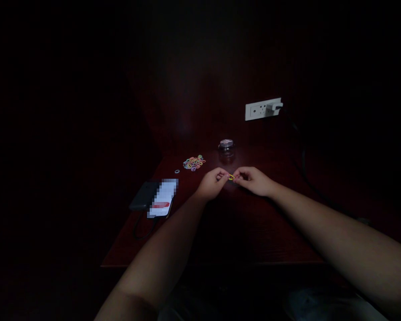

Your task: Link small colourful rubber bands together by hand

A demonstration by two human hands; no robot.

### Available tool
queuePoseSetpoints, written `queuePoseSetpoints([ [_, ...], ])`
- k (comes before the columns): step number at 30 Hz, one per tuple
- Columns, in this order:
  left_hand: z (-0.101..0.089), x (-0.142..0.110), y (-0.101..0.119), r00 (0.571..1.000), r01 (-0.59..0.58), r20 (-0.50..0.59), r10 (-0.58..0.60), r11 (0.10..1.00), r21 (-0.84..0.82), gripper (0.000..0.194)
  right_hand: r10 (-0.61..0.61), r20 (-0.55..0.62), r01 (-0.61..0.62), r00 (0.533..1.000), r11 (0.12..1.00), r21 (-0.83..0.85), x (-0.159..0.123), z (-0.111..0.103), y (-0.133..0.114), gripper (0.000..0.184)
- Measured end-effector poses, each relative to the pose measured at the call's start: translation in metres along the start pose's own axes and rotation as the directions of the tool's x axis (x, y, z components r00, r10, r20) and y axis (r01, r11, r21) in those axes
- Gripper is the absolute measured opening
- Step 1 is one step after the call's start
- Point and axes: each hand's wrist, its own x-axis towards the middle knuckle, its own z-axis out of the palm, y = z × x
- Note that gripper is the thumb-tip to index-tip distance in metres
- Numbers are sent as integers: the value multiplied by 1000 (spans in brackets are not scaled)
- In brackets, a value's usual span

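Note:
A small yellow hair tie [231,177] is pinched between my two hands, just above the dark red table [254,240]. My left hand [214,183] is closed on its left side, thumb and fingertips together. From the other side my right hand [252,180] grips it the same way. Beyond my left hand lies a pile of small coloured hair ties [194,163], with one pale hair tie [177,171] apart from the pile. A clear lidded jar [226,149] stands upright behind my hands.
To the left, a lit phone [163,198] lies against a dark box-shaped device [143,196], with a thin cable looping below. A wall socket [263,109] holds a white plug, whose dark cord runs down the right side. Surroundings are very dark.

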Motion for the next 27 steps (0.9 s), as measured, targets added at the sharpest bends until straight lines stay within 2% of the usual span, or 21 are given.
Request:
queuePoseSetpoints([
  [7, 1, 1, -3, 1000, -13, 6, 13, 998, -56, 20, 45, -3, -44, 999, 994, 96, 0, 1, -3, 29],
  [12, 3, 2, -6, 1000, 21, 0, -21, 997, -76, 21, 17, -42, -13, 999, 996, 89, 2, 4, 0, 29],
  [15, 5, 3, -12, 999, 44, 0, -44, 995, -88, 23, -3, -75, 5, 997, 999, 32, 5, 2, 5, 27],
  [18, 3, 3, -18, 997, 71, -15, -72, 997, -38, 27, -73, -171, 42, 982, 983, -178, 8, -6, 11, 19],
  [21, -3, 1, -20, 996, 84, -55, -75, 981, 176, 32, -172, -214, 43, 962, 865, -501, 14, -18, 17, 11],
  [24, -9, -2, -17, 991, 131, -65, -114, 882, 454, 41, -128, -170, -27, 977, 720, -693, 19, -23, 20, 11],
  [27, -11, -4, -13, 973, 219, -69, -222, 774, 595, 54, -75, -119, -50, 990, 604, -795, 22, -21, 23, 13],
])
